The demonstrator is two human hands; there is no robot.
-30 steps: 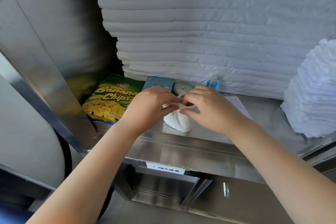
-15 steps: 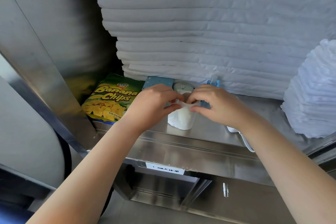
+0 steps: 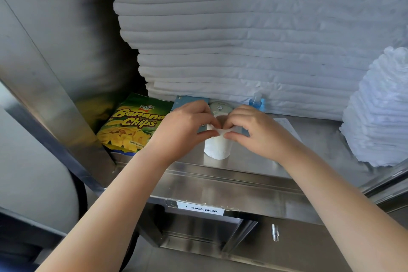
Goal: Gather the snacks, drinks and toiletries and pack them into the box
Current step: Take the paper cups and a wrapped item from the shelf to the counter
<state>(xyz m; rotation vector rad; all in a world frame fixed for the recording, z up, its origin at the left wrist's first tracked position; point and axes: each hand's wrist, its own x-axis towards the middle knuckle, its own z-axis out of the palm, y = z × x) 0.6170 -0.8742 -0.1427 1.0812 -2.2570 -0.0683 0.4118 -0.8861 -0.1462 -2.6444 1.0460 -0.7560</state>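
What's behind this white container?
Behind the white container: a pale tin, a blue packet and a blue bottle, before stacked white linens. Your left hand and right hand partly cover tin and packet.

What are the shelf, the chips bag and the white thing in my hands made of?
Shelf: brushed stainless steel, by its grey sheen and blurred reflections. Chips bag: likely glossy printed plastic film; it catches glare. White thing: matte, thin and pliable, perhaps paper or soft plastic; its rim bends where the left hand and right hand pinch it.
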